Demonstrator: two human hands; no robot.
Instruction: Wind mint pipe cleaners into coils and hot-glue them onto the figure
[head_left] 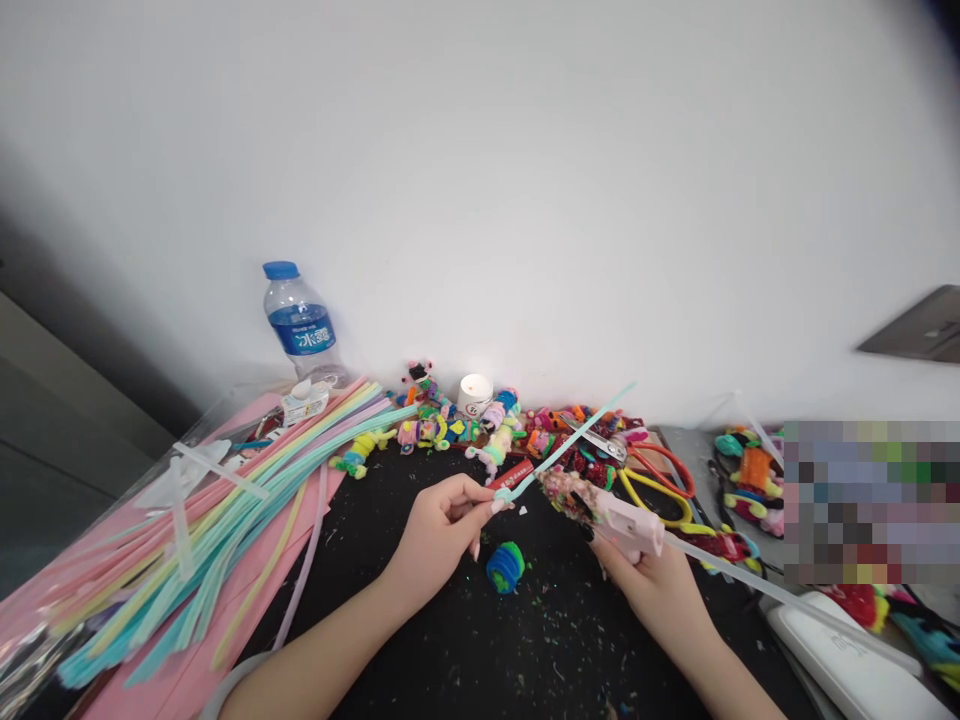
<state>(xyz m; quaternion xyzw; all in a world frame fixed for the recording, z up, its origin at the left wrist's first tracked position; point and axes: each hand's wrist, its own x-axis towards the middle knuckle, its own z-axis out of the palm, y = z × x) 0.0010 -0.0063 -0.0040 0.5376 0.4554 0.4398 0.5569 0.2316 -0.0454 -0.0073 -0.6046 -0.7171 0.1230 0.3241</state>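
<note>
My left hand (433, 532) pinches a light teal pipe cleaner (574, 437) near its curled lower end, and the straight length points up to the right. In my right hand (660, 590) is a pink hot glue gun (630, 525), its nozzle end coated in messy, colourful fuzz and aimed toward the pipe cleaner. A long translucent glue stick (787, 587) sticks out of the gun's back. Below and between both hands, a blue and green coiled pipe cleaner piece (505, 567) lies on the black tabletop (450, 660). A red strip with white lettering (513, 474) sits just behind my left fingertips.
Bundled pastel pipe cleaners (247, 500) lie at left on pink sheets (300, 540). A water bottle (302, 325) and a paper cup (475, 393) stand by the wall. Several fuzzy figures (439, 430) line the back, with red-and-yellow-handled scissors (664, 480). A white case (847, 650) is at right.
</note>
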